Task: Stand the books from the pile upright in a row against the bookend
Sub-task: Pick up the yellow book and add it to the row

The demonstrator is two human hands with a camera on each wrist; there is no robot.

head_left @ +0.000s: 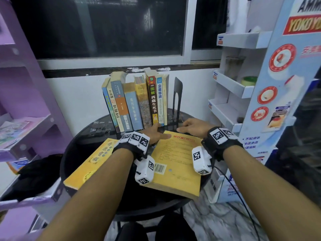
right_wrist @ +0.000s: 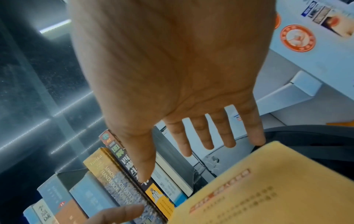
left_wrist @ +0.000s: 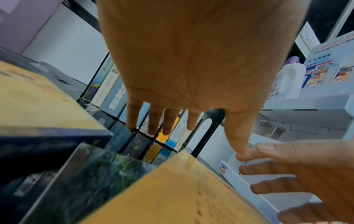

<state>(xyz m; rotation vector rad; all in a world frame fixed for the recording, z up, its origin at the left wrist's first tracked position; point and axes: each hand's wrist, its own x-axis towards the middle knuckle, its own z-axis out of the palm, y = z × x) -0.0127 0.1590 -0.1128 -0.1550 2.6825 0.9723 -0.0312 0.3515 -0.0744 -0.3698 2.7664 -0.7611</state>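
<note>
Head view: yellow book [head_left: 175, 164] flat on surface [head_left: 78, 146], long axis toward row of upright books [head_left: 137, 101] beside bookend [head_left: 177, 96]. Left hand [head_left: 156, 134] and right hand [head_left: 192, 126] at its far edge, fingers [right_wrist: 203, 136] apart, straight, gripping nothing.

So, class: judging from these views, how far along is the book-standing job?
Done: a row of books stands upright by the black bookend. In hand: nothing gripped; the left hand and right hand reach open-fingered over the large yellow book. Left: that book and the second yellow book, both lying flat.
</note>
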